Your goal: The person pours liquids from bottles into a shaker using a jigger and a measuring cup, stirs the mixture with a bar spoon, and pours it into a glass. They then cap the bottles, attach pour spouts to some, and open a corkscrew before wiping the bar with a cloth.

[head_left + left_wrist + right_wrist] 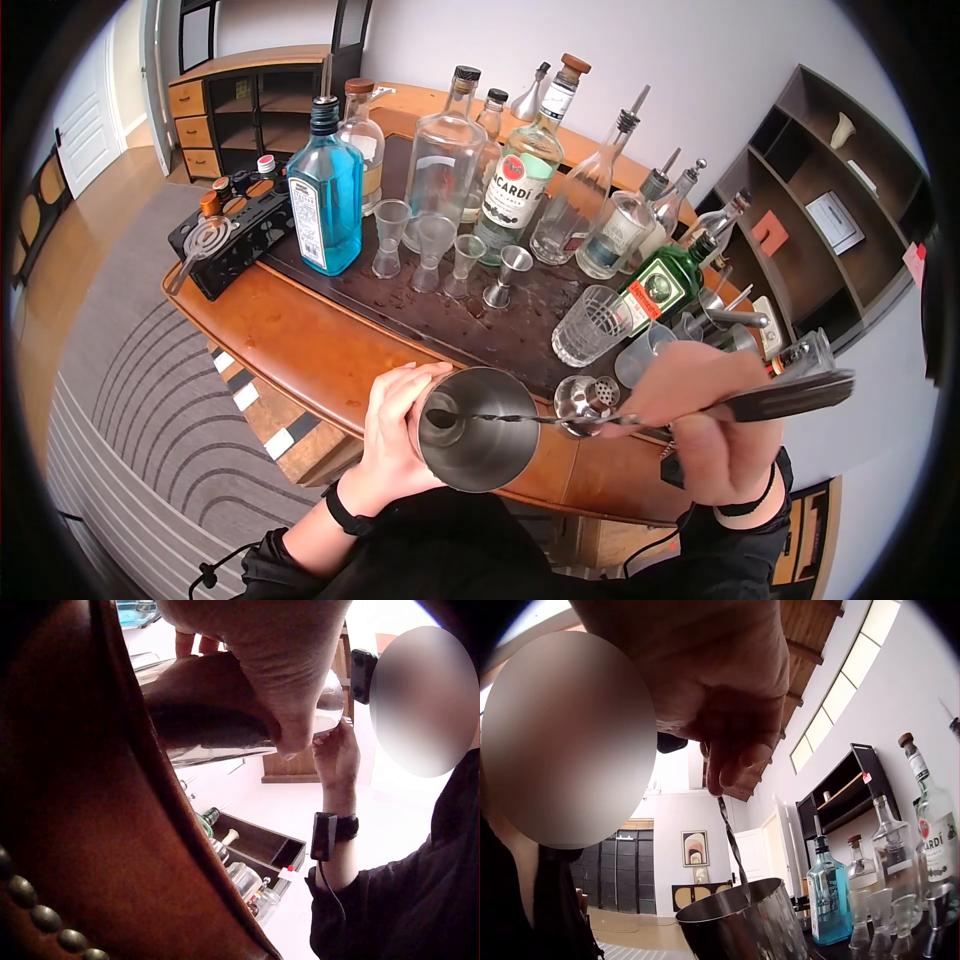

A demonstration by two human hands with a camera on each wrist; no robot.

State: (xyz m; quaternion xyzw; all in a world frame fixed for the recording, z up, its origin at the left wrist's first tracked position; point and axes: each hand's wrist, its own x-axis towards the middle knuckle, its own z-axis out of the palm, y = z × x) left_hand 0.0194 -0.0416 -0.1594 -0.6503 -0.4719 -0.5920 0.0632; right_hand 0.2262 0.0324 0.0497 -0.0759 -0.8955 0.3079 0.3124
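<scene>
My left hand grips the side of a steel shaker tin, its mouth turned up toward the head camera. In the left wrist view, the thumb and palm wrap the tin beside the brown leather edge. My right hand pinches a bar spoon with a twisted stem. Its lower end lies inside the tin and its flat dark end sticks out past the hand. From the right wrist, the stem runs down from the fingertips over the tin's rim.
A shaker cap with strainer holes stands just right of the tin. Behind are a cut-glass tumbler, a metal jigger, small glasses, a blue bottle and several other bottles. A strainer rests on a black rack at left.
</scene>
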